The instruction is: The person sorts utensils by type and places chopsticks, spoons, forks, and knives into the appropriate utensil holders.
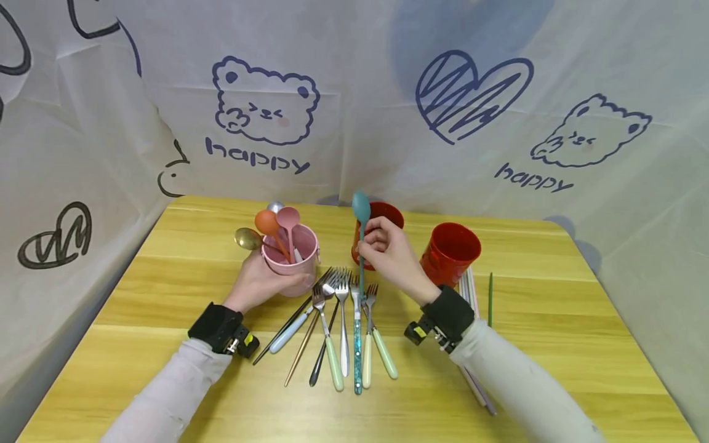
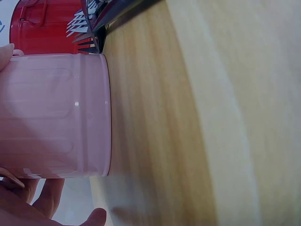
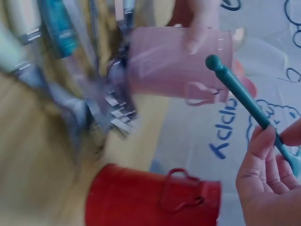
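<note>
Teal spoon (image 1: 362, 208), one, held aloft over the table (image 1: 554, 320), long axis near upright, bowl uppermost and handle end directed down toward the forks (image 1: 343, 292), its handle pinched between thumb and fingertips of the right hand (image 1: 392, 253). Pink bucket (image 1: 308, 266), one, upright at left, left hand (image 1: 260, 282) curled about its side with thumb across the near face, containing orange (image 1: 267, 221), pink (image 1: 288, 216) and gold-coloured spoons (image 1: 247, 239), bowls up. Red cups, two, one behind the right hand (image 1: 389, 211), one farther right (image 1: 442, 263), near a green stick (image 1: 490, 298).
</note>
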The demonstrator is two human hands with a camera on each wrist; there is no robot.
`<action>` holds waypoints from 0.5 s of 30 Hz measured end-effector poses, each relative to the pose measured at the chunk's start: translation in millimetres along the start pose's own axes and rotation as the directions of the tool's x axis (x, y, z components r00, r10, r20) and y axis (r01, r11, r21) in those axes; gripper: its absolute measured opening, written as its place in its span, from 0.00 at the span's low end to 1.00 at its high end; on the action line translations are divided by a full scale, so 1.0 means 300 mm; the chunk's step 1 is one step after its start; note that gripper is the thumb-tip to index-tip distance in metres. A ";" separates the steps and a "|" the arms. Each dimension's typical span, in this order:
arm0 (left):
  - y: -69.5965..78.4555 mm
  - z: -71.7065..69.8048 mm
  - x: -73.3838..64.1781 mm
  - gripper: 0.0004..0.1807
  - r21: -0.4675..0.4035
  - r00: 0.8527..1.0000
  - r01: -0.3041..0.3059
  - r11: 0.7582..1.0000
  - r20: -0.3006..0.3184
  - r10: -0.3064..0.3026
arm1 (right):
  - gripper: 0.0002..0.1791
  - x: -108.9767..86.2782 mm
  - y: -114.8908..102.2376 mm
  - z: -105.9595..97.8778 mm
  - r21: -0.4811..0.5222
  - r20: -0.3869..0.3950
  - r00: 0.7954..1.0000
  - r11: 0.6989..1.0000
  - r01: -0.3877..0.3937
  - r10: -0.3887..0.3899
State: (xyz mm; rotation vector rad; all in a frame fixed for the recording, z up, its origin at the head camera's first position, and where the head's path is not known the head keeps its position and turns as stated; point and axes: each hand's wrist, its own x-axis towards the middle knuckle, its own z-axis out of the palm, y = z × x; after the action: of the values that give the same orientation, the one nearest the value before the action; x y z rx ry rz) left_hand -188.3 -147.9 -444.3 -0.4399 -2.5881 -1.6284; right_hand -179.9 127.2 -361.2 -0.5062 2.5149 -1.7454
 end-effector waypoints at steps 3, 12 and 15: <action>0.002 0.000 0.001 0.45 0.001 1.000 0.004 1.000 0.003 -0.004 | 0.16 0.024 -0.030 0.013 0.031 -0.035 0.998 0.999 0.044 -0.043; -0.002 0.003 0.003 0.47 0.006 1.000 -0.007 1.000 0.006 0.007 | 0.16 0.093 -0.099 0.072 0.114 -0.110 0.987 0.984 0.133 -0.121; -0.004 0.000 0.002 0.46 0.006 1.000 -0.008 1.000 -0.003 0.008 | 0.16 0.117 -0.126 0.100 0.111 -0.129 0.979 0.978 0.175 -0.161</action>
State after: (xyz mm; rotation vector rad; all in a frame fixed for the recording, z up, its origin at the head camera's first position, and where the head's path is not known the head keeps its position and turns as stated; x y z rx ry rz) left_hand -189.4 -148.4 -445.2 -0.4469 -2.5850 -1.6178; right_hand -197.7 78.0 -332.2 -0.6418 2.4867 -2.0332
